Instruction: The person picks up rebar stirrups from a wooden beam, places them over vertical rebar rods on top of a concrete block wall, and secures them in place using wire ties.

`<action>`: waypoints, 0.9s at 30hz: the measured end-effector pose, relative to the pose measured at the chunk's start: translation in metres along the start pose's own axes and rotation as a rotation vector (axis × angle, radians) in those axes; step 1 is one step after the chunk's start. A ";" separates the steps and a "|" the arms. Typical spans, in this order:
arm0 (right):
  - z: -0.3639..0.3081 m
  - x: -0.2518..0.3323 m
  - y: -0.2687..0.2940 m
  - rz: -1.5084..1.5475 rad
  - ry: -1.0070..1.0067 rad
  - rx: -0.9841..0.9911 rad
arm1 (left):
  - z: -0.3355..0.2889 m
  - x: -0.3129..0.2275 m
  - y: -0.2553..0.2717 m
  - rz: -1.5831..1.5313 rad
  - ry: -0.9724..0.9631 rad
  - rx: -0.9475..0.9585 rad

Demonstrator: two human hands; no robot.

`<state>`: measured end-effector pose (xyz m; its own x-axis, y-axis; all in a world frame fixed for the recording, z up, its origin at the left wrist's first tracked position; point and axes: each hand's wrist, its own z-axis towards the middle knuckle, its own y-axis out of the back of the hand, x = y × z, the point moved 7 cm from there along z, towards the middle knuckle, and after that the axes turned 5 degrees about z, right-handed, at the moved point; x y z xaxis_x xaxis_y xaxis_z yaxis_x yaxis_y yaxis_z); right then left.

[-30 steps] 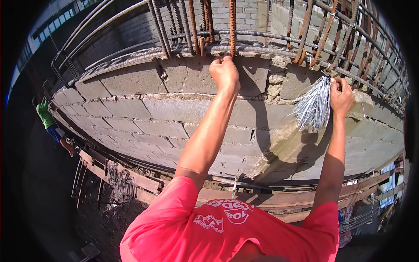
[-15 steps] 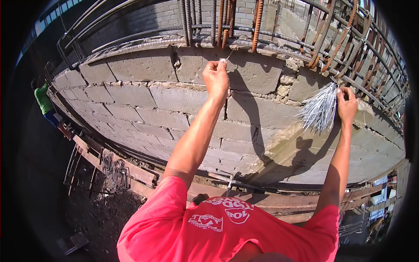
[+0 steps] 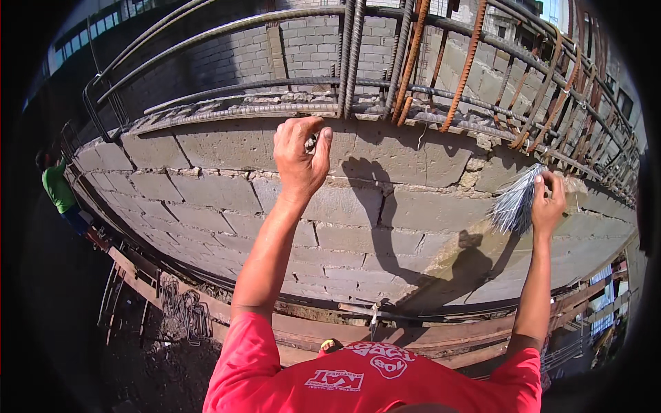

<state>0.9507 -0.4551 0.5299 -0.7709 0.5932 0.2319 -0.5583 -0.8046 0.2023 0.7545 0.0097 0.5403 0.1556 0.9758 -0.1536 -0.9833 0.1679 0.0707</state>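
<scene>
My left hand (image 3: 301,155) is raised before the top course of the block wall (image 3: 310,237), just under the horizontal rebar (image 3: 241,110). Its thumb stands apart from the curled fingers, and I see nothing between them. At the right, my right hand (image 3: 548,206) grips a bundle of thin silvery tie wires (image 3: 513,206), whose loose ends fan out to the left against the wall. Between the two hands, a single thin bent wire (image 3: 422,136) hangs below the horizontal bar, near rusty upright bars (image 3: 465,69).
A rebar cage (image 3: 571,89) runs along the wall top at the right. Wooden planks (image 3: 441,337) lie along the wall's foot. Bent steel pieces (image 3: 189,310) are heaped at lower left. A person in a green shirt (image 3: 58,186) is at the far left.
My left hand has let go of the thin wire it pinched and moved left, its fingers opening. The wire now hangs by the bar. My right hand still holds the bundle; the view has shifted.
</scene>
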 end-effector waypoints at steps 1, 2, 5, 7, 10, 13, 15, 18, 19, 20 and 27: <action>-0.014 0.028 -0.015 0.110 0.012 0.051 | 0.014 0.008 0.003 -0.014 -0.035 -0.002; -0.024 0.064 -0.031 0.145 0.102 0.095 | 0.030 0.018 0.007 -0.021 -0.068 -0.007; -0.049 0.121 -0.082 0.302 -0.104 0.275 | 0.081 0.039 -0.012 -0.029 -0.112 0.119; -0.064 0.136 -0.127 0.415 -0.321 0.400 | 0.094 0.059 -0.027 -0.007 -0.091 0.217; -0.080 0.145 -0.185 0.495 -0.493 0.447 | 0.093 0.075 -0.055 0.132 -0.080 0.401; -0.076 0.166 -0.214 0.616 -0.534 0.340 | 0.087 0.084 -0.060 0.216 0.003 0.527; -0.070 0.172 -0.228 0.862 -0.763 0.293 | 0.086 0.087 -0.056 0.211 0.016 0.554; -0.043 0.175 -0.222 0.547 -0.587 0.181 | 0.087 0.088 -0.059 0.173 0.058 0.619; -0.036 0.181 -0.219 0.541 -0.536 0.126 | 0.087 0.091 -0.061 0.152 0.094 0.656; -0.031 0.178 -0.220 0.531 -0.541 0.116 | 0.088 0.089 -0.063 0.141 0.085 0.660; -0.065 0.189 -0.257 1.696 -1.151 -0.088 | 0.095 0.092 -0.069 -0.054 0.125 0.664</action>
<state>0.9292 -0.1377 0.4602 0.0622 -0.8792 0.4725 0.3193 -0.4310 -0.8440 0.8455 0.1011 0.6151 0.1510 0.9469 -0.2840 -0.7017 0.3050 0.6439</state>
